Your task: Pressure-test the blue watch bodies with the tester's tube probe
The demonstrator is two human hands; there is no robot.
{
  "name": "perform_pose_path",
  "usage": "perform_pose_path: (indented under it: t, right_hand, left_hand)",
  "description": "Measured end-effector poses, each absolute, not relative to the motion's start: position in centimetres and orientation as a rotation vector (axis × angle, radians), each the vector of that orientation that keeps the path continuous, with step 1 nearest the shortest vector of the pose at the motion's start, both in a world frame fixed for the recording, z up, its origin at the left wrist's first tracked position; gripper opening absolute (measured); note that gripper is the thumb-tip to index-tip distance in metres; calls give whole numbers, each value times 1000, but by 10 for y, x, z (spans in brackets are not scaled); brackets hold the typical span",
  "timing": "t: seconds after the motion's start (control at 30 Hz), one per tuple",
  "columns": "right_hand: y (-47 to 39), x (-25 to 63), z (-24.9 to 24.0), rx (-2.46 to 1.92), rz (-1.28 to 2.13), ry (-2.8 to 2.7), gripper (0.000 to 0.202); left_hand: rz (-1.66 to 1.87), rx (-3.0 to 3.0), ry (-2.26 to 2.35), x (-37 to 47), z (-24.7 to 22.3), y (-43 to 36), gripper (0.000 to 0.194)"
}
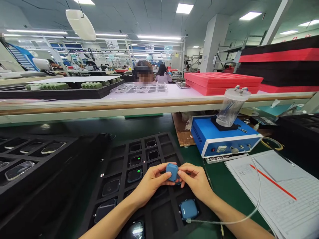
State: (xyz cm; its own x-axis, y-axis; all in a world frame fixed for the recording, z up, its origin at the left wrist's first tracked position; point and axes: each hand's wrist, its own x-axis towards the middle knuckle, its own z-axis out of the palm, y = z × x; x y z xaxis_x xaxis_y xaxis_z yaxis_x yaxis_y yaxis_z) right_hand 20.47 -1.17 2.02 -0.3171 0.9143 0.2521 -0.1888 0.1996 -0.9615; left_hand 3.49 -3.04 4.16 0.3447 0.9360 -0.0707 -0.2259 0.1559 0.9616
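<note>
A small blue square case [171, 172] with rounded corners is held up between both hands, over a black foam tray [159, 215]. My left hand [157, 177] grips its left side, thumb on its face. At its right edge, my right hand [193, 179] pinches it with thumb and fingers. A second blue case [188, 209] lies in the tray below my right hand, with the end of a clear tube [216, 222] at its lower edge. Dark square watch-like pieces [111, 188] sit in several compartments of the tray; two of them bear green dots.
A blue control box [219, 136] carries a clear cylinder [229, 108] at the right. Papers [281, 186] with a red stick [272, 182] lie beside it. Another black tray [37, 159] is at left. Red foam trays [221, 83] rest on the shelf [149, 106]. People sit beyond.
</note>
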Motion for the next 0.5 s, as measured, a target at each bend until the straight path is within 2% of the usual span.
perform_pose_path:
  t: [0.23, 0.5]
  right_hand:
    - [-16, 205, 28, -858, 1338, -1462, 17]
    - [-23, 204, 22, -1030, 837, -1598, 11]
  left_hand:
    - [1005, 1141, 883, 35, 39, -30, 40]
    - [1131, 1553, 1068, 45, 38, -38, 29]
